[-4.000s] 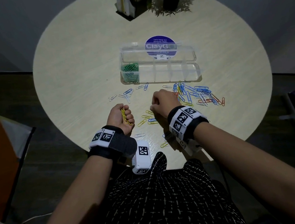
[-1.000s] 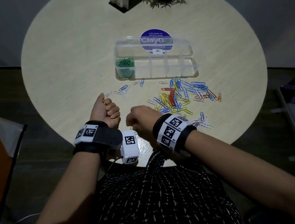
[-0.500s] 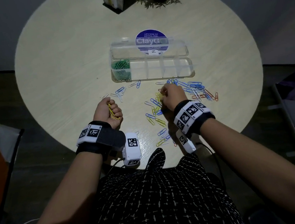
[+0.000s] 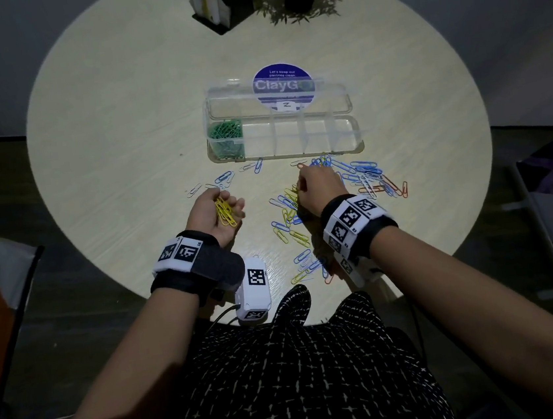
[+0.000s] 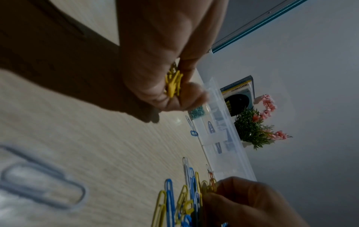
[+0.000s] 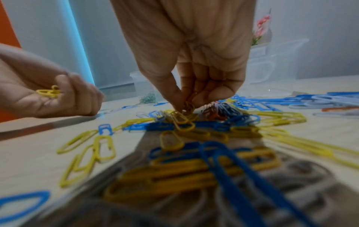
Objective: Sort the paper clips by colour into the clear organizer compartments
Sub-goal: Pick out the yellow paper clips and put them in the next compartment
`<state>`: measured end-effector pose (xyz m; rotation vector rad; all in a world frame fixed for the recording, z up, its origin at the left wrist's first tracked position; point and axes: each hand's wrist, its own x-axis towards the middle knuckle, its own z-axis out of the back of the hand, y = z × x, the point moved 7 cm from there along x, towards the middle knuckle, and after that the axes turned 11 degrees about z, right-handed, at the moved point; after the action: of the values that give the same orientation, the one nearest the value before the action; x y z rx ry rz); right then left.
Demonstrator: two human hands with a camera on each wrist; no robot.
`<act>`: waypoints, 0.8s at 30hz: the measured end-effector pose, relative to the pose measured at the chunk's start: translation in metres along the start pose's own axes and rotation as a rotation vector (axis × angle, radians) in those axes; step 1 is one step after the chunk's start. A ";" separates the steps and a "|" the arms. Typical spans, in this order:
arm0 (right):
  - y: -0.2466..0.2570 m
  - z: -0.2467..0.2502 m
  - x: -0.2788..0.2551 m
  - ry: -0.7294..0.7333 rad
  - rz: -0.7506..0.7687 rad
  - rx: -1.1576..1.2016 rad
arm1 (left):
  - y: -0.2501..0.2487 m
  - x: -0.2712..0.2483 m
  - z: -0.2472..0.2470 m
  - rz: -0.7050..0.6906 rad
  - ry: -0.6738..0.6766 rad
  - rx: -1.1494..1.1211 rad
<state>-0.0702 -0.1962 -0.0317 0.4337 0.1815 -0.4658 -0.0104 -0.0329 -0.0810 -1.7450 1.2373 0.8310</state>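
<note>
A round, pale wood-grain bench (image 4: 103,125) carries everything here. Toward its far side lies a clear plastic organizer (image 4: 346,136) with its lid folded open behind it; the lid lies partly over a round purple sticker (image 4: 282,74) on the bench top. The organizer's row of compartments runs left to right, and only the leftmost one is filled, with a heap of green paper clips (image 4: 225,136). Just in front of the organizer, on the right half of the bench, a loose scatter of blue, yellow, white and orange paper clips (image 4: 364,178) spreads toward the person, with a thinner trail (image 4: 292,235) running down to the near edge and a few blue and white ones (image 4: 223,179) lying apart to the left. At the far rim stand a dark holder with books (image 4: 214,6) and a small green plant with pink flowers (image 5: 254,127). The left hand (image 4: 215,213) is turned palm up just above the bench, its fingers curled round a small bundle of yellow paper clips (image 4: 225,211). The right hand (image 4: 320,187) reaches down into the mixed scatter, its thumb and fingertips (image 6: 180,98) pinching a yellow paper clip (image 6: 187,107) at the top of the pile. Both wrists wear dark bands with black-and-white marker tags (image 4: 180,251).
</note>
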 end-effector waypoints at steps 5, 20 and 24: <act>0.020 0.023 -0.006 -0.141 0.039 0.374 | 0.011 -0.002 -0.021 0.009 0.087 -0.070; -0.011 -0.001 0.000 0.090 0.000 0.089 | 0.034 0.003 -0.039 0.158 0.161 0.141; -0.013 -0.005 -0.003 0.122 0.005 0.019 | 0.030 0.002 -0.035 0.150 0.141 0.135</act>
<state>-0.0791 -0.2033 -0.0407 0.4818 0.2936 -0.4366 -0.0365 -0.0706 -0.0749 -1.6401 1.4977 0.7007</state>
